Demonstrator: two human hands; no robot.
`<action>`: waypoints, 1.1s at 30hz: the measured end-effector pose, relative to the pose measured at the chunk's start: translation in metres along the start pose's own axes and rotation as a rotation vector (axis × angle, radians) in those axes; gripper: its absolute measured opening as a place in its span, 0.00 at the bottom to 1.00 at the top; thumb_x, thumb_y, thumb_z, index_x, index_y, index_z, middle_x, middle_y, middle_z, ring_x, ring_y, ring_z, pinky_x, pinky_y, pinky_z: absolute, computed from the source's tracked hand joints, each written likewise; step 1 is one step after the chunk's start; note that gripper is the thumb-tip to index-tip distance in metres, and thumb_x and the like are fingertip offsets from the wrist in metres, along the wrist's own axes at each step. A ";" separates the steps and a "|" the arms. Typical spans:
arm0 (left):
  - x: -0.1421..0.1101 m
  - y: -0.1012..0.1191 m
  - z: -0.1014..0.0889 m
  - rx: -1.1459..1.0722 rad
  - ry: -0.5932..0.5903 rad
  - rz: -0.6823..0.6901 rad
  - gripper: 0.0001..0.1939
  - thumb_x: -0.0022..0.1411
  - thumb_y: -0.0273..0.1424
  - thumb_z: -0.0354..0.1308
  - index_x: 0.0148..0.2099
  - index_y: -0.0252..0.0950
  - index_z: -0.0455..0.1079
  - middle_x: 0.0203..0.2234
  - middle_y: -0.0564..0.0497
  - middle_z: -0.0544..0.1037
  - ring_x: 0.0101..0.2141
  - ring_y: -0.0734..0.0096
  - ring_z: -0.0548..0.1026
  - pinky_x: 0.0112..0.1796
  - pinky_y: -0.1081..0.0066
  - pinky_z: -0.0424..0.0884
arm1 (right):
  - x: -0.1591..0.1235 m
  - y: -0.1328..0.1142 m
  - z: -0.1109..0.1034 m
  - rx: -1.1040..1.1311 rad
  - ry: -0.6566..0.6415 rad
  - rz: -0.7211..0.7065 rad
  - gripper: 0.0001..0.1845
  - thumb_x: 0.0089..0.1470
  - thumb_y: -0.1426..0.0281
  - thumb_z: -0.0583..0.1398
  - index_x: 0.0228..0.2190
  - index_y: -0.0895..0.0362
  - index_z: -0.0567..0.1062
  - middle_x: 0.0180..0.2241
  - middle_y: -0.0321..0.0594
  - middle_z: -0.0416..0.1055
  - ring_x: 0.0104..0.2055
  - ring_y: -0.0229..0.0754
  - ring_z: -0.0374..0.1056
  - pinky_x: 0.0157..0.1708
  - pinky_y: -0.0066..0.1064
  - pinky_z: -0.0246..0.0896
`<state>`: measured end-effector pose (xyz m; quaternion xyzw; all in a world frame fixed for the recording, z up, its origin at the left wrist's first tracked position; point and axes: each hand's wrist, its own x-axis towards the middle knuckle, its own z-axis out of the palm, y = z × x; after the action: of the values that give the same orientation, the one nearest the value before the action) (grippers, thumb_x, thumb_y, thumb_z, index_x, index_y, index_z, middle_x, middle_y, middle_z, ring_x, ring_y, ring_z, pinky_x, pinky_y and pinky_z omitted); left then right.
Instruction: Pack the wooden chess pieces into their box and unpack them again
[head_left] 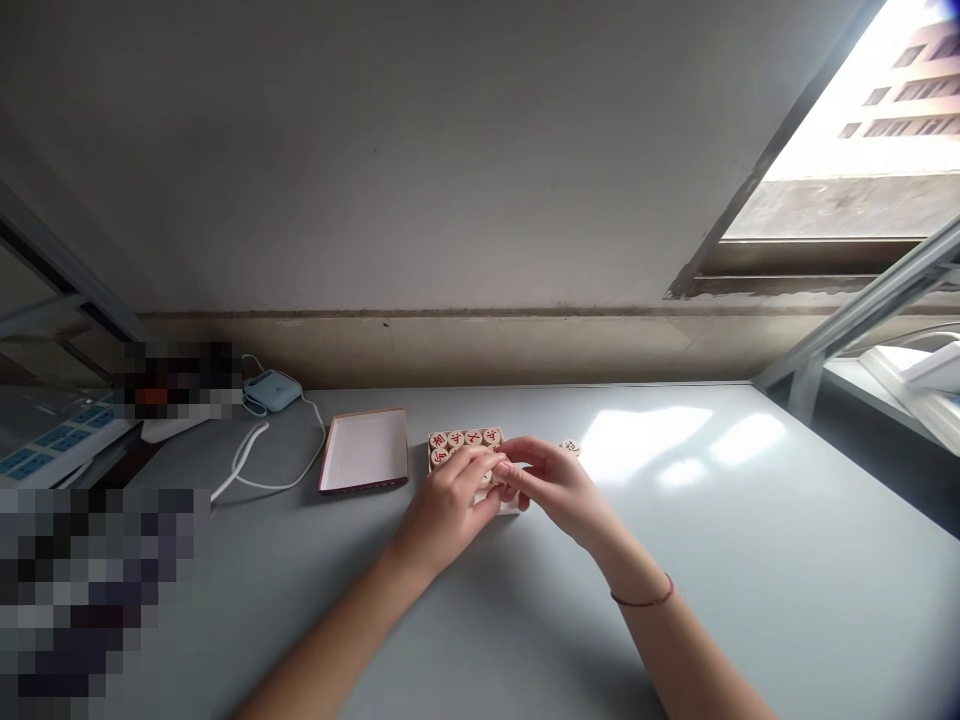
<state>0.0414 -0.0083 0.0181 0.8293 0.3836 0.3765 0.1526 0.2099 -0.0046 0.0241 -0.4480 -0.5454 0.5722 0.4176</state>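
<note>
A: Where do the xiangqi pieces (pixel 473 437) lie relative to your hands?

B: They stand side by side, red characters upward, in the open box (pixel 510 509). Your left hand (pixel 450 497) lies over its near part, fingers bent; what they grip, if anything, cannot be told. Your right hand (pixel 564 490) meets it, thumb and index finger drawn together; whether they pinch a piece is hidden.

A: How are you best to work here?

B: Steady the wall with your left hand, hold each disc by its edge, and keep it level; a tilted disc could catch on its neighbours.

A: What surrounds the box?

B: A loose piece (pixel 570 448) lies beyond your right hand. The shallow lid (pixel 367 450) rests to the left, pale inside upward, on the grey desk (pixel 525 630). Farther left runs a white cable (pixel 277 487).
</note>
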 end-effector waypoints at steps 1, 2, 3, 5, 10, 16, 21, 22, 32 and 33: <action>0.002 0.002 0.001 -0.017 0.008 -0.017 0.14 0.63 0.25 0.54 0.51 0.40 0.68 0.43 0.49 0.76 0.44 0.66 0.76 0.44 0.68 0.75 | 0.000 0.001 -0.001 0.013 0.009 0.001 0.20 0.48 0.55 0.64 0.37 0.57 0.73 0.34 0.41 0.75 0.26 0.35 0.70 0.24 0.28 0.66; 0.003 0.003 0.002 -0.027 0.020 -0.030 0.15 0.63 0.25 0.54 0.51 0.40 0.68 0.43 0.50 0.76 0.44 0.66 0.76 0.43 0.68 0.75 | 0.001 0.001 -0.003 0.026 0.010 0.000 0.20 0.48 0.55 0.65 0.36 0.57 0.74 0.33 0.41 0.75 0.26 0.35 0.70 0.25 0.28 0.66; 0.003 0.003 0.003 -0.030 0.030 -0.036 0.15 0.62 0.24 0.55 0.51 0.40 0.68 0.43 0.50 0.76 0.44 0.66 0.76 0.43 0.68 0.75 | 0.001 0.002 -0.004 0.038 0.005 0.000 0.20 0.48 0.54 0.65 0.36 0.57 0.74 0.33 0.40 0.75 0.26 0.35 0.70 0.26 0.28 0.67; 0.002 0.001 0.004 -0.030 0.030 -0.036 0.16 0.61 0.24 0.55 0.51 0.40 0.68 0.42 0.49 0.75 0.43 0.66 0.76 0.43 0.68 0.75 | 0.001 0.000 -0.006 0.052 0.001 0.003 0.21 0.48 0.54 0.64 0.36 0.57 0.74 0.31 0.40 0.75 0.27 0.36 0.70 0.28 0.29 0.68; -0.008 -0.007 0.002 -0.018 0.004 -0.074 0.15 0.58 0.22 0.55 0.47 0.40 0.70 0.40 0.50 0.73 0.40 0.67 0.76 0.41 0.68 0.75 | 0.002 -0.007 -0.015 0.048 0.171 0.032 0.23 0.45 0.52 0.66 0.34 0.58 0.74 0.34 0.43 0.75 0.27 0.38 0.71 0.28 0.31 0.70; -0.013 -0.012 0.005 0.004 -0.050 -0.051 0.08 0.57 0.21 0.54 0.35 0.38 0.69 0.38 0.50 0.74 0.36 0.71 0.75 0.38 0.71 0.74 | 0.002 -0.007 -0.022 -0.006 0.202 0.061 0.24 0.45 0.51 0.65 0.34 0.58 0.73 0.33 0.44 0.75 0.27 0.38 0.71 0.27 0.31 0.69; -0.013 -0.016 0.008 0.065 -0.101 0.000 0.07 0.56 0.20 0.55 0.31 0.38 0.69 0.38 0.50 0.76 0.40 0.67 0.74 0.43 0.66 0.71 | 0.001 -0.006 -0.021 -0.083 0.146 0.020 0.23 0.46 0.51 0.64 0.34 0.58 0.74 0.33 0.43 0.74 0.27 0.37 0.70 0.27 0.31 0.70; -0.013 -0.016 0.008 0.070 -0.106 0.011 0.07 0.56 0.20 0.56 0.30 0.37 0.69 0.37 0.50 0.77 0.41 0.66 0.74 0.43 0.66 0.71 | 0.000 -0.006 -0.021 -0.091 0.134 0.016 0.23 0.47 0.51 0.64 0.34 0.58 0.73 0.33 0.43 0.74 0.26 0.37 0.70 0.27 0.31 0.70; -0.015 -0.018 0.006 0.226 -0.169 0.053 0.04 0.58 0.26 0.58 0.34 0.40 0.73 0.33 0.52 0.78 0.38 0.65 0.72 0.42 0.63 0.67 | -0.004 -0.005 -0.022 -0.297 0.043 -0.003 0.13 0.52 0.61 0.60 0.38 0.56 0.73 0.39 0.41 0.70 0.28 0.35 0.69 0.29 0.31 0.70; -0.015 -0.018 0.005 0.248 -0.184 0.057 0.04 0.58 0.28 0.59 0.36 0.40 0.73 0.36 0.51 0.78 0.40 0.64 0.72 0.42 0.62 0.67 | -0.005 -0.006 -0.022 -0.334 0.019 -0.017 0.11 0.52 0.64 0.59 0.37 0.55 0.73 0.41 0.42 0.69 0.29 0.35 0.69 0.30 0.31 0.70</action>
<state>0.0295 -0.0079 -0.0030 0.8833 0.3878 0.2531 0.0727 0.2327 -0.0035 0.0299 -0.5119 -0.6330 0.4657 0.3471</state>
